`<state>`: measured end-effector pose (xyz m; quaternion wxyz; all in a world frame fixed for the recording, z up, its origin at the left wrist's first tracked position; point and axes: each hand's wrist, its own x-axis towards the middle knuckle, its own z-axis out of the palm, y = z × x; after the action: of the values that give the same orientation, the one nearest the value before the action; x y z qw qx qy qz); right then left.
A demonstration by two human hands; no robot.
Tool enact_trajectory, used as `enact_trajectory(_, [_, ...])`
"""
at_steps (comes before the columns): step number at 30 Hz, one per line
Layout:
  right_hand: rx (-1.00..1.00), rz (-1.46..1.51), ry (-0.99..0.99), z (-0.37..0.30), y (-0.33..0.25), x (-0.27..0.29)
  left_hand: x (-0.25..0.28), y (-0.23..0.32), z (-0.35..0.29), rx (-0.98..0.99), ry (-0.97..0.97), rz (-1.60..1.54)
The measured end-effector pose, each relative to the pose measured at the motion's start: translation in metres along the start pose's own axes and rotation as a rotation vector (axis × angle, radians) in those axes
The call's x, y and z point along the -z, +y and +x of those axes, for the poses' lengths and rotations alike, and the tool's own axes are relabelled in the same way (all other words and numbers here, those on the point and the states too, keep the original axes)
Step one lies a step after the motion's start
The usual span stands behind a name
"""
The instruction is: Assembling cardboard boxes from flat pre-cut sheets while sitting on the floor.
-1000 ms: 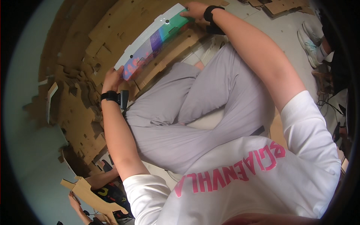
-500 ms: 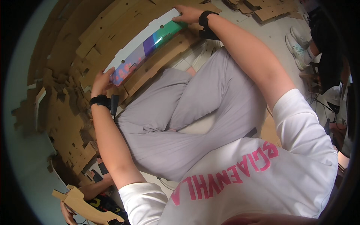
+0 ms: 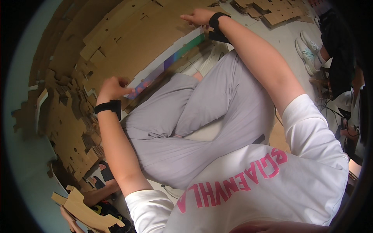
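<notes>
A long printed cardboard box panel (image 3: 166, 64), white along one side and purple, pink and green along the other, lies low in front of my folded legs. My left hand (image 3: 113, 88) is at its left end, fingers loosely bent and apart, the thumb just over or touching the printed corner; contact cannot be told. Beyond the panel's right end is my right hand (image 3: 199, 18), off the panel, with a finger stretched leftward over a large brown cardboard sheet (image 3: 151, 33). Both wrists wear black straps.
Stacked brown cardboard (image 3: 72, 132) fills the left side and continues far ahead. More flat cardboard pieces (image 3: 279, 11) lie at the far right. Someone's white shoes (image 3: 307, 50) stand on the right. At the lower left, another person's hand holds a cardboard piece (image 3: 91, 211).
The printed panel has moved down and toward my legs, uncovering the brown sheet behind it. My right hand has let go of it, and my left grip has loosened and shifted slightly nearer.
</notes>
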<state>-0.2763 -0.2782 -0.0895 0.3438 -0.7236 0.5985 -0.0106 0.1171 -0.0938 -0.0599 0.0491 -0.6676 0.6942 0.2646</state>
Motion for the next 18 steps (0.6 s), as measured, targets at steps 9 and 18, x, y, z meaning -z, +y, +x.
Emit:
enact_trajectory(9, [-0.052, -0.424, 0.247, -0.001, -0.004, -0.009, -0.005, 0.003, 0.003, 0.223, -0.160, 0.109])
enact_trajectory(18, [-0.167, -0.355, 0.288, -0.019, -0.018, 0.008, 0.009, -0.004, -0.009, 0.198, -0.189, 0.004])
